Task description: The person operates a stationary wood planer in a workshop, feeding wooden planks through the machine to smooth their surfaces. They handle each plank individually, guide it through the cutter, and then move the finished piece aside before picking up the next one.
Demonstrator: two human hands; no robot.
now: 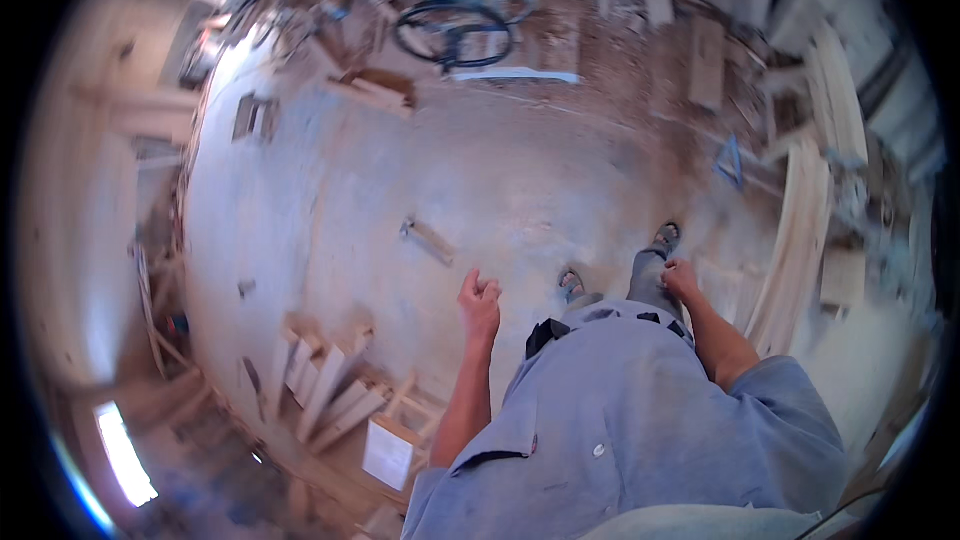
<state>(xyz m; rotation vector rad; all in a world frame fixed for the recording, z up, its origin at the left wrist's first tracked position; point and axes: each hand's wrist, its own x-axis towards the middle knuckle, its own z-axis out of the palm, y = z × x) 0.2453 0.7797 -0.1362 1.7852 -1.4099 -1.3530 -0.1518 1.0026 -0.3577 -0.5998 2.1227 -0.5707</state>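
Note:
My left hand (480, 304) hangs in front of me over the floor, its fingers loosely bent and apart, with nothing seen in it. Beyond it, on the pale concrete floor (360, 180), lies what looks like a hammer (428, 242), its handle toward me; the hand does not touch it. My right hand (681, 281) is held beside my right leg, the fingers curled in, and no object shows in it. Both of my feet are on the floor, one ahead of the other. The picture is slightly blurred.
Wooden offcuts (325, 375) stand in a cluster at the lower left. Long boards (795, 230) lean along the right, near a blue triangular frame (731, 161). A black wheel-like ring (453, 35) lies among clutter at the far side. A small block-shaped object (256, 118) sits far left.

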